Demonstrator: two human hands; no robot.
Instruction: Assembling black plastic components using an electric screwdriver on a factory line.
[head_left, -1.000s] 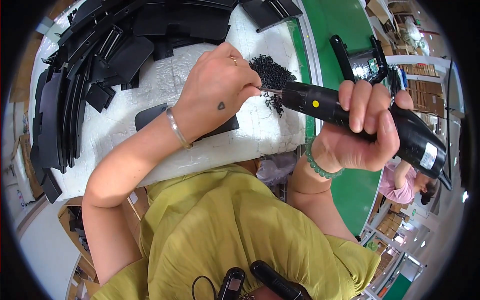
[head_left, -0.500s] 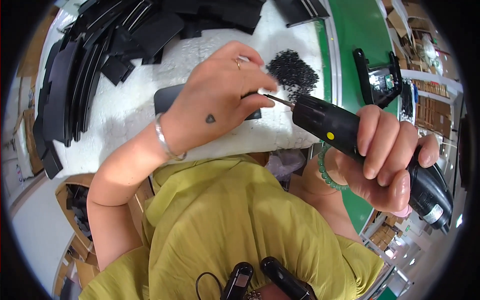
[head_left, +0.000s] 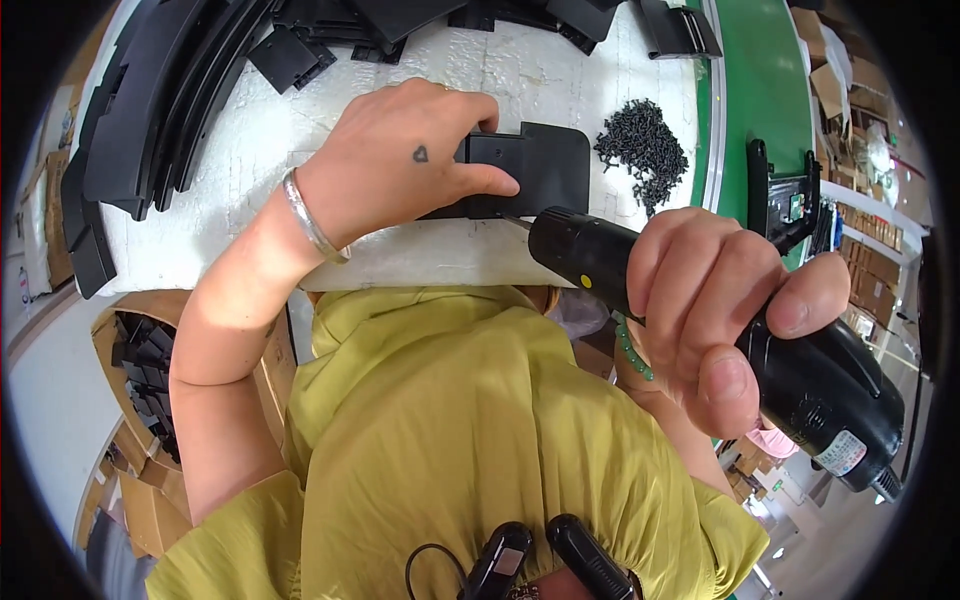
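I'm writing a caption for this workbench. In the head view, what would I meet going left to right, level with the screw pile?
Stacked black panels → left hand → flat black panel → pile of black screws → black frame on the green surface.

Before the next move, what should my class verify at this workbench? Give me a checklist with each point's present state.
1. Right hand gripping the power screwdriver: ok.
2. Left hand at the black panel, thumb over it: ok.
3. Bit pointed at the panel's near edge: ok.
4. Left thumb well clear of the bit: not ok, I'd say; they appear close.
5. Screw at the bit's tip: cannot tell, too small.
6. Pile of small black screws kept off the panel: ok, beside its right edge.
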